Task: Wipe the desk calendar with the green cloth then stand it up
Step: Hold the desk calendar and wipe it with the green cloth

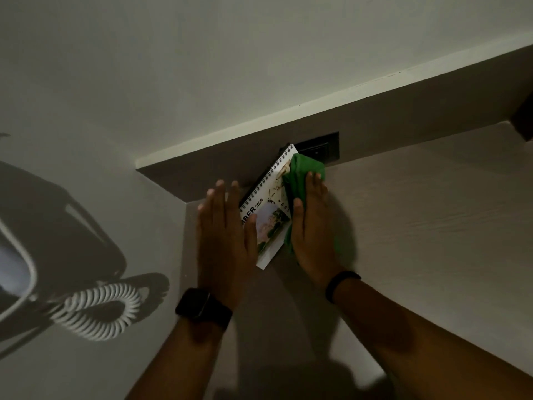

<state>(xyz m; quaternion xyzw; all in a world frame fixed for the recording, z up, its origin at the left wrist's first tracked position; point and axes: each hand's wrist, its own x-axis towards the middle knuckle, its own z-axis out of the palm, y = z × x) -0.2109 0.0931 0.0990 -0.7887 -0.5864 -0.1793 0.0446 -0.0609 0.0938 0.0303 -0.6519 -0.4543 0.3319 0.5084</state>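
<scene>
A spiral-bound desk calendar (269, 215) lies flat on the pale wooden desk (418, 226), its wire edge toward the back panel. It shows a photo and "2026". My left hand (223, 235) rests flat with fingers stretched, its thumb on the calendar's left part. My right hand (313, 226) presses the green cloth (302, 171) flat onto the calendar's right side. Cloth sticks out past the fingertips and under the palm.
A dark wall socket plate (320, 150) sits in the brown back panel just behind the calendar. At the left, a white coiled cord (98, 310) and a dark appliance (43, 241) rest on the wall side. The desk stretches to the right.
</scene>
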